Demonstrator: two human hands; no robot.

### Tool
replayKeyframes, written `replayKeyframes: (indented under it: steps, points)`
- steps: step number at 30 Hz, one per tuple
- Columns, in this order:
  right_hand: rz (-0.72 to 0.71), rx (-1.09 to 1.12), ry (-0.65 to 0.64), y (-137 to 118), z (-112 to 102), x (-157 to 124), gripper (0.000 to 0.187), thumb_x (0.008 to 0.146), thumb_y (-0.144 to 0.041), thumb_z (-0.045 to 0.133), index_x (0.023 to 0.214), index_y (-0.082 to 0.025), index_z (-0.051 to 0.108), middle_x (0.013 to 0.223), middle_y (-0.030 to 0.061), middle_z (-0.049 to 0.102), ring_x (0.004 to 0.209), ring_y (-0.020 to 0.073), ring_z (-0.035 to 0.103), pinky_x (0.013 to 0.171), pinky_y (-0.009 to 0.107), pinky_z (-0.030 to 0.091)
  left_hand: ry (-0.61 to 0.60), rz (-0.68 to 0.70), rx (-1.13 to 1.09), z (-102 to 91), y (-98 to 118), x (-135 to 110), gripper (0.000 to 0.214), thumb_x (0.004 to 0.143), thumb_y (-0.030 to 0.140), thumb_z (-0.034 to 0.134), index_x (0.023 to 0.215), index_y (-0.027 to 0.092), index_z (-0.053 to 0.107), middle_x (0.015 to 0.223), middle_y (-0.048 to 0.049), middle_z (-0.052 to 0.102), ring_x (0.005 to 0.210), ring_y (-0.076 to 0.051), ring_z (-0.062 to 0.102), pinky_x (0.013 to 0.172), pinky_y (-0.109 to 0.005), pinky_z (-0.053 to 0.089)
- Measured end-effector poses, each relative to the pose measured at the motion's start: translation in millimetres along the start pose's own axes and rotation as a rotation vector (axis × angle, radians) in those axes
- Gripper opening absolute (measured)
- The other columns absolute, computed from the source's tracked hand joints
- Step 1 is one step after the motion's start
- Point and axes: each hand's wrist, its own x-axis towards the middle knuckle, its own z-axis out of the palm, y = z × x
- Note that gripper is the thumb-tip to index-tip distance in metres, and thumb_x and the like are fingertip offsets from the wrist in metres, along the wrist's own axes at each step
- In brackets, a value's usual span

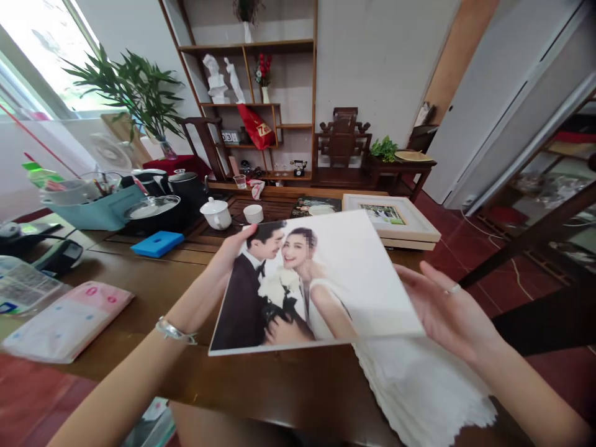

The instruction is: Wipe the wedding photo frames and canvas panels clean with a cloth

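Note:
A wedding photo print (288,292) of a couple, one in a dark suit and one in a white dress, is held tilted above the wooden table. My left hand (235,248) grips its upper left edge, with the thumb at the front corner and the other fingers hidden behind. At the right edge, my right hand (447,310) supports the print with fingers partly behind it, the thumb raised away from the surface. Below the print and near my right wrist lies a white cloth with a wavy edge (419,379).
On the table (172,279) are a blue block (158,244), a pink-and-white packet (69,320), a lidded white cup (216,214), a small white bowl (253,214) and a blue basket (84,208). A framed picture (395,223) lies behind the print. Shelves (246,46) stand against the wall.

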Motion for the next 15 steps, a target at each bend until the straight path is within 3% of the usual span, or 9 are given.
replayKeyframes:
  steps: [4, 7, 10, 12, 15]
  points:
    - [0.034, -0.044, 0.147, 15.6, 3.9, -2.1, 0.054, 0.070, -0.026, 0.078, 0.121, -0.023, 0.060, 0.115, 0.0071, 0.071, 0.098, 0.0267, 0.069, 0.076, 0.033, 0.056, 0.080, -0.173, 0.024, 5.6, -28.4, 7.5, 0.036, 0.090, 0.030, 0.059, 0.115, 0.005, 0.065, 0.078, -0.0113, 0.077, 0.066, -0.025, 0.074, 0.073, -0.037, 0.060]
    - [-0.006, -0.059, 0.245, 25.1, 3.0, 5.5, 0.056, 0.067, -0.023, 0.079, 0.120, -0.019, 0.061, 0.107, 0.0092, 0.074, 0.090, 0.0263, 0.071, 0.070, 0.031, 0.056, 0.016, -0.287, -0.004, 7.0, -45.2, 9.5, 0.039, 0.091, 0.037, 0.057, 0.115, 0.008, 0.066, 0.083, -0.0122, 0.077, 0.071, -0.026, 0.075, 0.074, -0.038, 0.059]
    - [-0.033, -0.079, 0.278, 23.8, -4.4, 12.9, 0.050, 0.071, -0.027, 0.078, 0.119, -0.020, 0.064, 0.106, 0.0091, 0.074, 0.090, 0.0259, 0.071, 0.072, 0.032, 0.057, 0.001, -0.299, -0.022, 7.2, -57.3, 6.6, 0.031, 0.089, 0.029, 0.060, 0.113, 0.012, 0.067, 0.083, -0.0106, 0.078, 0.070, -0.025, 0.074, 0.073, -0.036, 0.059]
    - [-0.049, -0.153, 0.216, 16.8, -17.4, 8.8, 0.045, 0.079, -0.036, 0.072, 0.121, -0.023, 0.064, 0.113, 0.0096, 0.072, 0.096, 0.0271, 0.069, 0.080, 0.036, 0.056, 0.082, -0.315, -0.003, 7.6, -61.3, 4.5, 0.029, 0.087, 0.028, 0.061, 0.110, 0.011, 0.069, 0.077, -0.0105, 0.077, 0.064, -0.025, 0.073, 0.068, -0.036, 0.060]
    - [-0.161, -0.508, -0.036, 6.1, -48.1, -19.5, 0.056, 0.080, -0.055, 0.066, 0.129, -0.026, 0.061, 0.132, 0.0115, 0.061, 0.118, 0.0329, 0.058, 0.099, 0.048, 0.046, 0.205, -0.331, 0.017, 7.8, -60.2, 2.9, 0.030, 0.089, 0.029, 0.058, 0.107, 0.009, 0.069, 0.069, -0.0101, 0.075, 0.055, -0.024, 0.071, 0.060, -0.034, 0.059]
